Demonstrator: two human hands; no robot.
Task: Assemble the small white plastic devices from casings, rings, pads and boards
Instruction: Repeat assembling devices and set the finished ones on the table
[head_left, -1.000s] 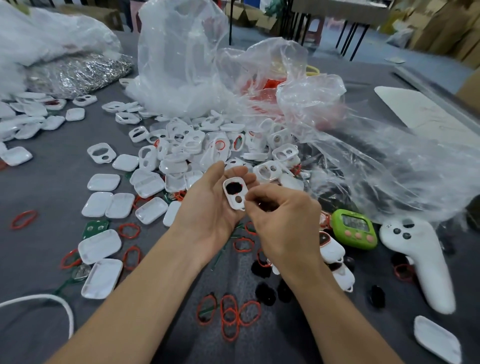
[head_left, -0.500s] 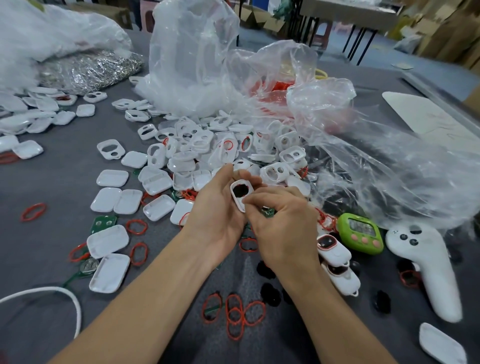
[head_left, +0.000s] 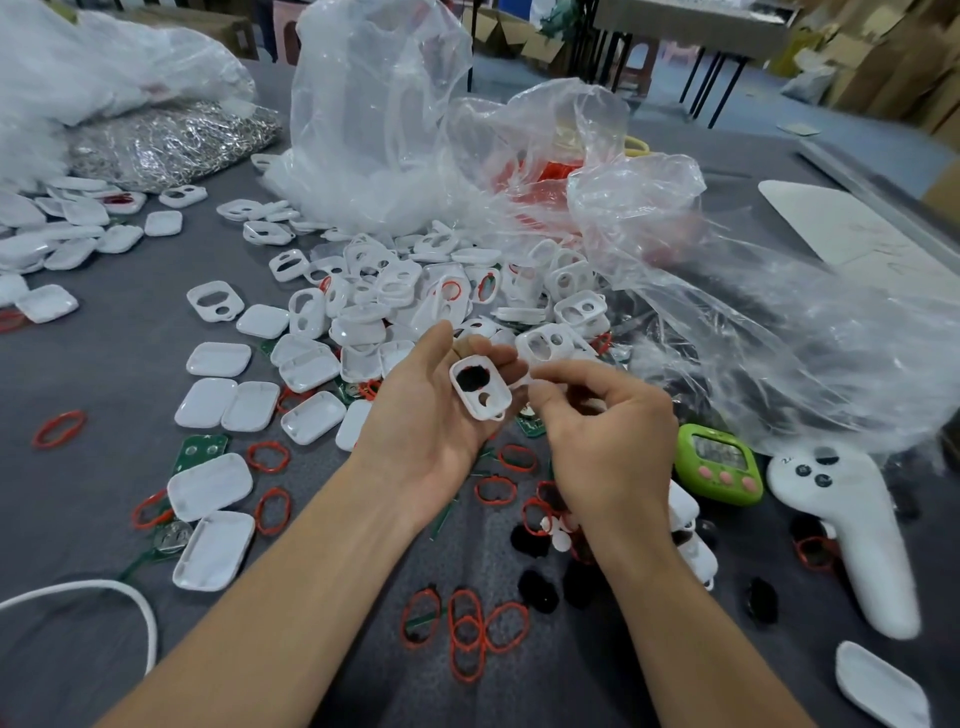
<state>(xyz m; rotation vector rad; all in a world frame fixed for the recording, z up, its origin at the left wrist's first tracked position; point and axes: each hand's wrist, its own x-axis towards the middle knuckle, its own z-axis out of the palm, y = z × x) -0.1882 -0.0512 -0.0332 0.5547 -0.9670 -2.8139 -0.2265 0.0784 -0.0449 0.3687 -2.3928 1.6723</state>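
Above a parts-strewn grey table (head_left: 130, 395), a casing (head_left: 480, 387) is held in the left hand (head_left: 421, 421), long axis pointing away. The right hand (head_left: 608, 436) is seen just to its right, fingertips drawn together; any pinched part cannot be told.

Assembly workshop: heaped white casings (head_left: 415, 291), stacked cardboard boxes (head_left: 883, 57).

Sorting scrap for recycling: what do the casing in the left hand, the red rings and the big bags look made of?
Casing: hard white plastic, smooth, slightly glossy; crisp moulded rim and openings.
Red rings: probably rubber or silicone, matt; thin loops lying bent out of round.
Bags: thin clear plastic film, glossy; crumpled, see-through, bright highlights.
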